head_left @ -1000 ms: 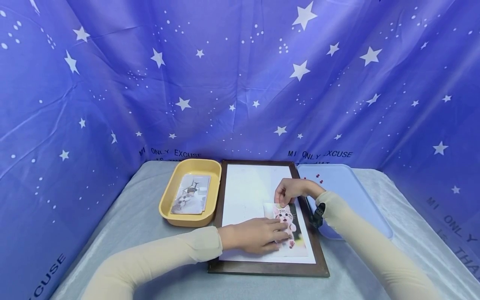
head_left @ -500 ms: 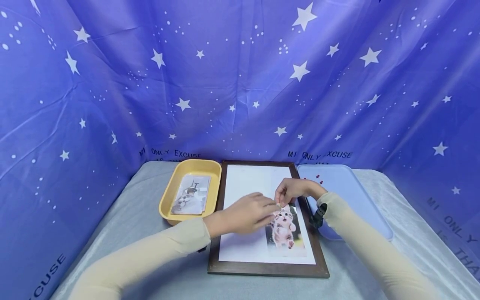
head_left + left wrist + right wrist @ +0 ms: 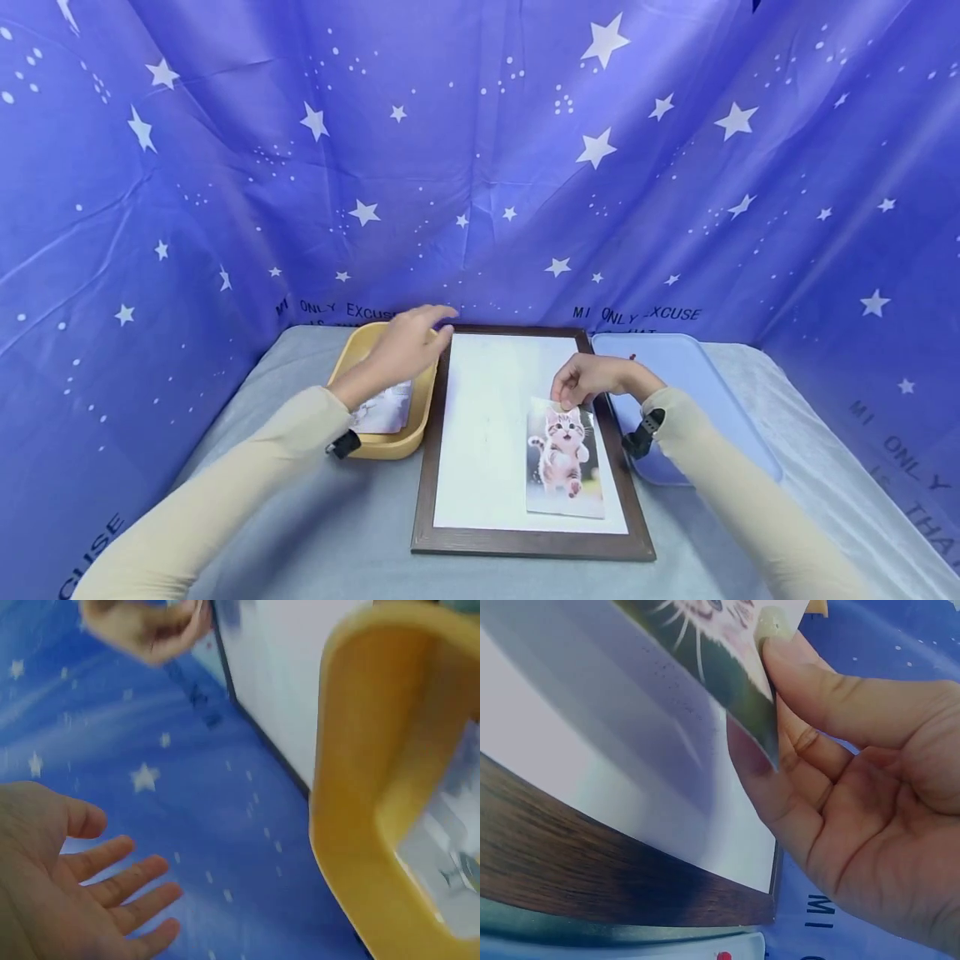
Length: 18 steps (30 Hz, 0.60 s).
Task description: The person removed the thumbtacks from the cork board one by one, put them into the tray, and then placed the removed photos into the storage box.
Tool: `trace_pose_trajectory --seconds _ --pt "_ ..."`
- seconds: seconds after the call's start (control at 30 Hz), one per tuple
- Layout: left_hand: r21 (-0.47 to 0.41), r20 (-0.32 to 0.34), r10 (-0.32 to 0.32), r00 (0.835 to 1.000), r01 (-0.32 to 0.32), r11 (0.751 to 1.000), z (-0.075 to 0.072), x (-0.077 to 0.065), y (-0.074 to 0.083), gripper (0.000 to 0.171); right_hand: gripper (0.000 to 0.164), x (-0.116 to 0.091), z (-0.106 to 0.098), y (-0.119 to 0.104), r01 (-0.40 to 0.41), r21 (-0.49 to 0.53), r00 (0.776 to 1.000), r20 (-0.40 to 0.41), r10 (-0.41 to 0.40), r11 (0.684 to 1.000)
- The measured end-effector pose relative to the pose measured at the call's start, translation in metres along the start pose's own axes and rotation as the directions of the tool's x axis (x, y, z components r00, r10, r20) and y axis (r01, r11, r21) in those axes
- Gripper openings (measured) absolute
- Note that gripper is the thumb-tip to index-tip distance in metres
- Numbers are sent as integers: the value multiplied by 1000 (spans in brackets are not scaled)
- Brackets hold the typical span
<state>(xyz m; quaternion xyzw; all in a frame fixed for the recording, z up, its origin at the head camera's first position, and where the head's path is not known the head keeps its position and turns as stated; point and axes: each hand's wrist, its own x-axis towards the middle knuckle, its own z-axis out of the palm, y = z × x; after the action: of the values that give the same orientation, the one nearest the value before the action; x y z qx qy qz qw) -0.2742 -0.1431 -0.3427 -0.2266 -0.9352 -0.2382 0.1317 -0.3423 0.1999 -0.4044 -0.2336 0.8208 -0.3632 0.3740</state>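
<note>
A kitten photo (image 3: 562,467) hangs over the right part of a white board (image 3: 487,433) with a dark wooden frame. My right hand (image 3: 588,379) pinches the photo's top edge between thumb and fingers. In the right wrist view the photo (image 3: 742,690) stands away from the board, with the thumb in front and fingers behind. My left hand (image 3: 405,346) is over the yellow bin (image 3: 423,417), its fingers spread and holding nothing. The left wrist view shows that hand (image 3: 90,892) beside the yellow bin wall (image 3: 352,787). Other photos (image 3: 382,410) lie in the bin, partly hidden by the hand.
A light blue tray (image 3: 690,392) is to the right of the frame. Small red pins (image 3: 632,357) lie on it, mostly hidden behind the right hand. A star-patterned blue curtain (image 3: 480,167) stands behind the cloth-covered table (image 3: 330,517).
My left hand has left the photo and moved left and away over the yellow bin, its fingers opening. The right hand still pinches the photo, which is now lifted from the board.
</note>
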Motion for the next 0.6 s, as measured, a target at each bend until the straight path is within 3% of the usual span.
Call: trace_pose_trajectory --seconds 0.1,0.27,0.47,0.6 --pt "-19 53 -135 989 136 990 -14 -2 -18 42 17 -1 0 0 9 24 1000 -16 -8 1000" --pt "-15 106 -268 958 271 962 -28 -2 -45 47 17 -6 -3 -1 32 72 997 -68 -27 997" --pt "-2 194 -394 899 402 916 -39 -7 -73 56 13 -12 -8 -6 59 100 989 -139 -45 993" --pt "-43 251 -456 854 481 876 -45 -14 -92 61 12 -13 -12 -13 91 141 980 -190 -64 986"
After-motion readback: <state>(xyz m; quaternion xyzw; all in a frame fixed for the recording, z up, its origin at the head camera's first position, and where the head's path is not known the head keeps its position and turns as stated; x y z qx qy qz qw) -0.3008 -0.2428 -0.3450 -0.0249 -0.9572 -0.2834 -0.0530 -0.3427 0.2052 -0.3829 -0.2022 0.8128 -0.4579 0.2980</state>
